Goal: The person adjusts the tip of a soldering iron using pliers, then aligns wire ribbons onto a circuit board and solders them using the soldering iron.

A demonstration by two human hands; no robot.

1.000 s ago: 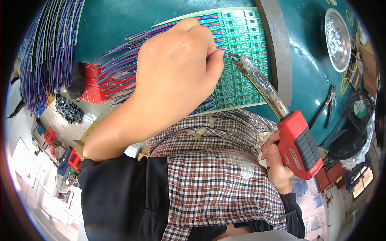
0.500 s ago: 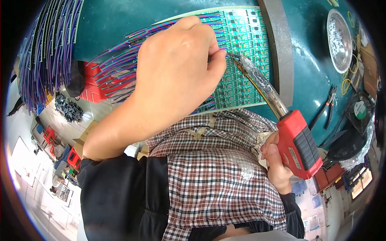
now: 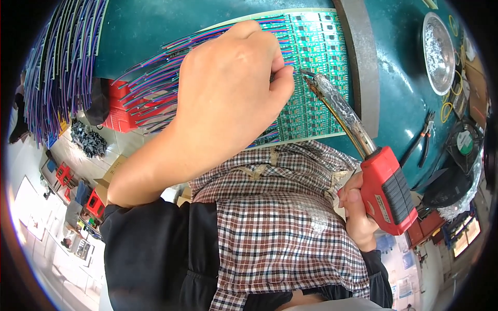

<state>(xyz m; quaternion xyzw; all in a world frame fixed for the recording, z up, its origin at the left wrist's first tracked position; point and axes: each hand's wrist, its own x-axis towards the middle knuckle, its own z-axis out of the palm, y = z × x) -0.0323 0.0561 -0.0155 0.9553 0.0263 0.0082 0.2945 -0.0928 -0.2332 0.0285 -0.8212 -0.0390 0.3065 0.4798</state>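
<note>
A green panel of many small circuit boards (image 3: 319,62) lies on the table, with rows of thin coloured wires (image 3: 150,78) running off its left side. Over those wires reaches my left hand (image 3: 233,88), thumb and forefinger pinched together at the wire ends on the panel. What sits between those fingertips is hidden by the hand. My right hand (image 3: 358,210) is wrapped round the red handle of a soldering gun (image 3: 384,186). Its dark tip points up and left, just right of my left fingertips, over the panel.
A grey metal bar (image 3: 361,67) stands along the panel's right side. Farther right are a metal bowl (image 3: 438,54), cutting pliers (image 3: 426,137) and a small black fan (image 3: 463,142). A thick bundle of wires (image 3: 65,62) hangs at the far left, near a red stool (image 3: 119,111).
The soldering gun has moved slightly right, and its tip is now farther from my left fingertips. My left hand has shifted a little to the right, still pinched.
</note>
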